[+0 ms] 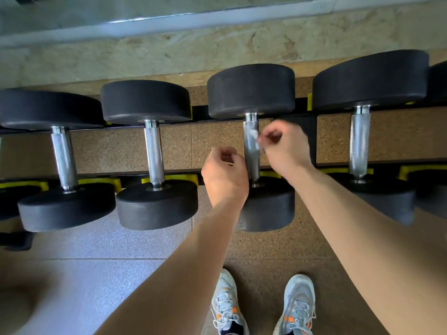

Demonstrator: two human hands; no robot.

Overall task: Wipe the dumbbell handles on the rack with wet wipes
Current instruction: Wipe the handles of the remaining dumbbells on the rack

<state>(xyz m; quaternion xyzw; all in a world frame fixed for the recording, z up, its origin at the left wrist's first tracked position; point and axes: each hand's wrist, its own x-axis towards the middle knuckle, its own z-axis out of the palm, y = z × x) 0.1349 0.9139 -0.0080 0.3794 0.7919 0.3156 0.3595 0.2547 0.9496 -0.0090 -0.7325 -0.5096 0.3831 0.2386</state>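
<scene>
Several black dumbbells with knurled steel handles lie across a black rack (304,166) with yellow saddles. My right hand (286,147) is beside the third dumbbell's handle (251,163) on its right, pinching a small white wet wipe (254,139) against the upper part of that handle; the hand is motion-blurred. My left hand (225,175) hovers just left of the same handle, fingers curled, with nothing visible in it. It hides part of the near weight head (268,204).
Neighbouring handles stand to the left (154,155) and right (359,141). A stone ledge (169,56) runs behind the rack. Speckled rubber floor lies below, and my two grey sneakers (263,308) stand close to the rack's front.
</scene>
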